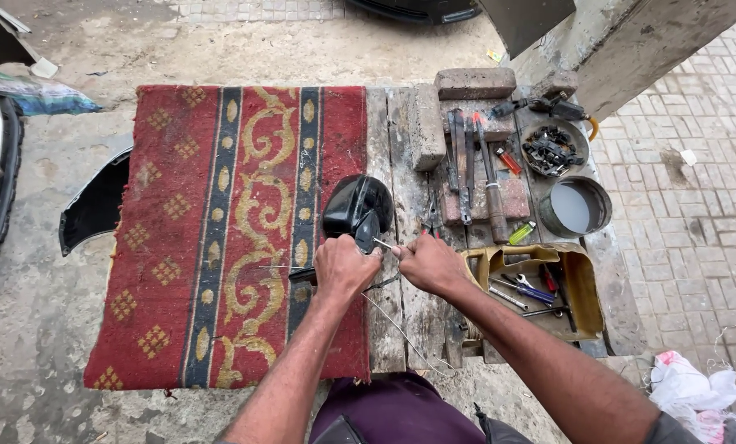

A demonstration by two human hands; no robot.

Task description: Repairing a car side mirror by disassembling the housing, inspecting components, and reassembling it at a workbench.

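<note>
Head view looks down on a wooden table (401, 329), its left part covered by a red patterned rug (220, 230). Near the table's middle, at the rug's right edge, lies a black glossy mirror housing (355, 205), long axis running from far right to near left, stalk end pointing toward the person. It looks rigid, light and slippery; the stalk seems the surest hold. Left hand (345, 267) is closed around its base. Right hand (430, 263) pinches a thin wire (401, 329), springy, trailing toward the near edge.
</note>
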